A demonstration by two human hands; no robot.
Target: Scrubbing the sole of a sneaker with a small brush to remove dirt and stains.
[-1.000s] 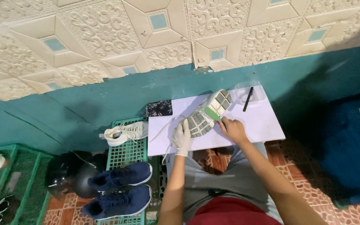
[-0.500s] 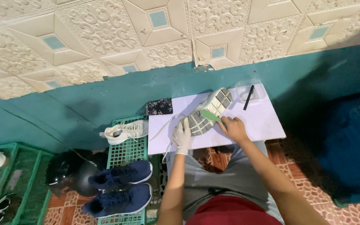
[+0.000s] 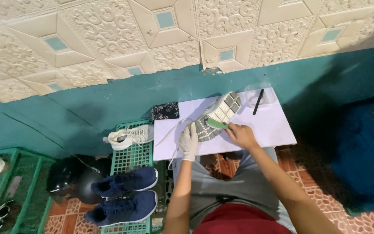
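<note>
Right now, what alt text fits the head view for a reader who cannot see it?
A gloved left hand steadies a white sneaker, sole up, on a white board while the bare right hand holds a green brush against the sole. A second white sneaker and a navy pair rest on green crates.

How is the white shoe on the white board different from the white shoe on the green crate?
The shoe on the board lies sole up, so its grey tread shows; the shoe on the crate lies more upright, laces showing. The gloved left hand holds the first while the right hand puts a green brush to it; nobody touches the second. Both are white with laces.
</note>
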